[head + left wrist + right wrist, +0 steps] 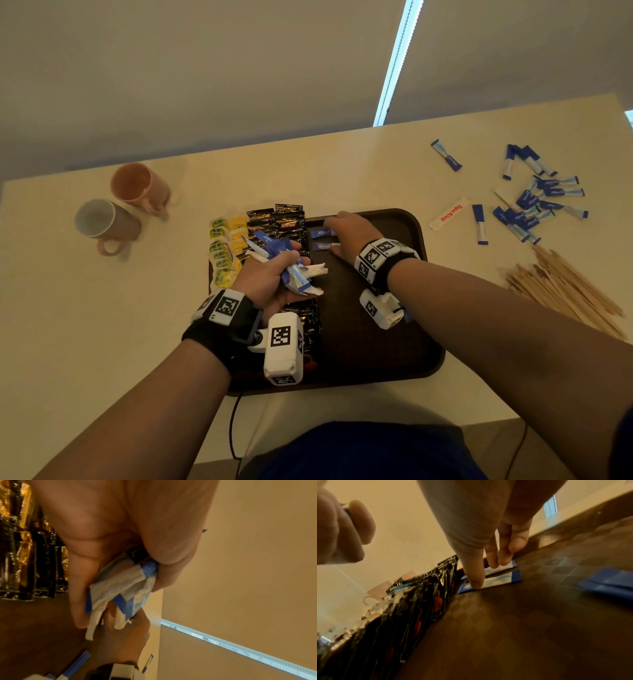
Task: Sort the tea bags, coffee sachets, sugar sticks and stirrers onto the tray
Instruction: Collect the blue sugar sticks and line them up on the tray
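Sugar sticks (294, 270), a blue-and-white bunch, sit in the left hand (270, 279), its grip curled tight around them above the dark tray (404, 349). The right hand (352, 236) reaches flat, its grip wide, fingertips (476, 585) pressing two sticks (322, 239) laid beside the black coffee sachets (284, 222). Tea bags (224, 250), seemingly at the tray's left edge, lie next to those. More sticks (534, 202) and wooden stirrers (565, 291) wait on the desk (102, 325).

"KOPIKO" on coffee sachet (288, 225) (red); "Tapa King" on white packet (449, 213).
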A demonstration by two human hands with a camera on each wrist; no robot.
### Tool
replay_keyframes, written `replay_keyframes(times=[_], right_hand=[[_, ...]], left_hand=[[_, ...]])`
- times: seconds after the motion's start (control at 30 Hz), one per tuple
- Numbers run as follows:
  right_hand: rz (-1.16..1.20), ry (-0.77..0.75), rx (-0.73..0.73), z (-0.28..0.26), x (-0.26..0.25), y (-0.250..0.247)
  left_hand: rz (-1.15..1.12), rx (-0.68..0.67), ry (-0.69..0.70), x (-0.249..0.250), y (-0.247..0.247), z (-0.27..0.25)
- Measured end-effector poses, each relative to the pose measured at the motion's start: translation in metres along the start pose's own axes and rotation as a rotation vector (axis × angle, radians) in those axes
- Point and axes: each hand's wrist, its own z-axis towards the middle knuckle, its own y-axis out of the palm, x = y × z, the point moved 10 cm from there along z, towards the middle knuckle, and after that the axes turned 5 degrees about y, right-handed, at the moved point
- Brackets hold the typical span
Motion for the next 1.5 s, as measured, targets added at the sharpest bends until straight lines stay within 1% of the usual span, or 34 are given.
replay_keyframes(times=[0.13, 0.4, 0.6, 0.73, 0.87, 0.93, 1.0, 1.07, 1.13, 1.2, 1.3, 1.5], right_hand=[[-0.036, 0.009, -0.025, 0.008, -0.001, -0.001], [-0.02, -0.011, 0.029, 0.013, -0.005, -0.008], [-0.021, -0.008, -0.001, 0.012, -0.007, -0.014], [0.027, 0.033, 0.013, -0.004, 0.008, -0.025], [0.106, 0.152, -0.003, -0.034, 0.047, -0.025], [0.125, 0.204, 0.016, -0.051, 0.068, -0.025], [0.099, 0.244, 0.006, -0.068, 0.084, -0.023], [0.008, 0.268, -0.07, -0.082, 0.092, -0.014], [-0.101, 0.277, -0.154, -0.094, 0.093, -0.001], [-0.151, 0.271, -0.188, -0.102, 0.091, 0.011], [-0.127, 0.27, -0.179, -0.105, 0.087, 0.026], [-0.088, 0.307, -0.169, -0.097, 0.076, 0.032]], left_hand=[[-0.004, 0.006, 0.009, 0.002, 0.0, 0.001], [-0.005, -0.002, 0.024, 0.008, 0.002, 0.001], [0.001, 0.001, 0.023, 0.007, 0.004, 0.001], [0.002, -0.018, -0.01, -0.001, 0.01, 0.005], [0.017, -0.046, -0.061, -0.016, 0.028, 0.007], [0.03, -0.073, -0.076, -0.022, 0.04, 0.005], [0.039, -0.096, -0.083, -0.026, 0.051, 0.003], [0.055, -0.111, -0.078, -0.028, 0.057, 0.002], [0.066, -0.114, -0.074, -0.029, 0.06, 0.001], [0.076, -0.108, -0.072, -0.03, 0.06, 0.0], [0.092, -0.098, -0.064, -0.029, 0.057, -0.003], [0.102, -0.083, -0.064, -0.029, 0.048, -0.009]])
